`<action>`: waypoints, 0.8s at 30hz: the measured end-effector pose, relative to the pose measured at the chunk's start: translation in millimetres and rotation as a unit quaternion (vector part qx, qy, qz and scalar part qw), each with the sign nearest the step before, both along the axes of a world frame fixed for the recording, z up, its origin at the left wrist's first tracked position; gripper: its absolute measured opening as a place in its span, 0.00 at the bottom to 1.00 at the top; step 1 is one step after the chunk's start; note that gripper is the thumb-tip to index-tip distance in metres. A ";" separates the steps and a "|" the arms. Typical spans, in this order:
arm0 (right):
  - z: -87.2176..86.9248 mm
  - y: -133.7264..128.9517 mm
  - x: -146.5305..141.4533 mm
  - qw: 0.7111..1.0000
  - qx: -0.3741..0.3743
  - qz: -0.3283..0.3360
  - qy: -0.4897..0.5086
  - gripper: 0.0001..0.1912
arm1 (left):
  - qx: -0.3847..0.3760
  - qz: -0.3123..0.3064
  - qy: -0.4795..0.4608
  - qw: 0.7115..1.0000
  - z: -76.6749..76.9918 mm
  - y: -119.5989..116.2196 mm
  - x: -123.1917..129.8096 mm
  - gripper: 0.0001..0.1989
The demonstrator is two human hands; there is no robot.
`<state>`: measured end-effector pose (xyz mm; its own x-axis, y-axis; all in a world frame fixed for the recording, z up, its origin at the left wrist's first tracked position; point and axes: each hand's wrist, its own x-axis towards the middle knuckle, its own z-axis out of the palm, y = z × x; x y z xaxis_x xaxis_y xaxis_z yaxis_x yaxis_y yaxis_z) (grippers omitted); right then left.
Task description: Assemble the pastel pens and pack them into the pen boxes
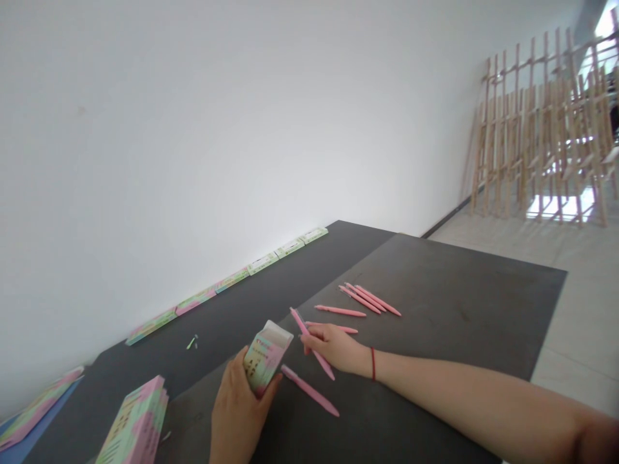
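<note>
My left hand [242,406] is closed around a small pink-and-green cardboard box [265,358], tilted, with its pale top end toward the far side. Pinched in the fingers of my right hand [338,348] is a pink pen [322,365], just right of the box. Another pink pen [312,391] lies on the table between my hands, nearer to me. Beyond my right hand, one pen [345,329] is partly covered by it, and a further pen [341,311] lies behind. A group of several pink pens [370,299] rests farther back.
Flat pink-and-green cartons [232,280] line the wall along the dark table [459,290]. A stack of similar boxes [135,422] stands at the near left, and more packaging [41,406] lies at the far left. Small scraps [192,342] sit on the table. Wooden racks [541,129] stand behind right.
</note>
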<state>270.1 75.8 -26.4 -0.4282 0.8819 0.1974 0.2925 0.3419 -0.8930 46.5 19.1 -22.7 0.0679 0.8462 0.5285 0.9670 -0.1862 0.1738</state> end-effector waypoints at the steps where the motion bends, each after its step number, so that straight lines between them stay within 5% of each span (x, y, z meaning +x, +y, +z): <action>1: 1.6 0.2 -0.4 0.999 -0.018 0.008 0.041 0.19 | -0.003 0.004 0.003 1.000 1.1 -1.2 1.3 0.27; 5: 8.8 -2.5 -2.0 0.976 -0.116 0.045 0.176 0.20 | -0.017 0.004 -0.020 1.000 7.8 -7.3 9.8 0.19; 11: 32.7 -15.1 3.3 0.954 -0.056 0.070 0.285 0.20 | -0.080 -0.001 -0.140 0.987 8.8 -12.2 20.8 0.15; 20: 74.2 -26.7 1.7 0.957 0.006 0.055 0.286 0.12 | -0.062 -0.081 -0.328 0.939 -8.0 -18.0 33.8 0.16; 24: 99.0 -25.4 -5.6 0.973 0.102 0.054 0.199 0.07 | -0.070 -0.094 -0.341 0.933 -7.1 -20.0 40.0 0.18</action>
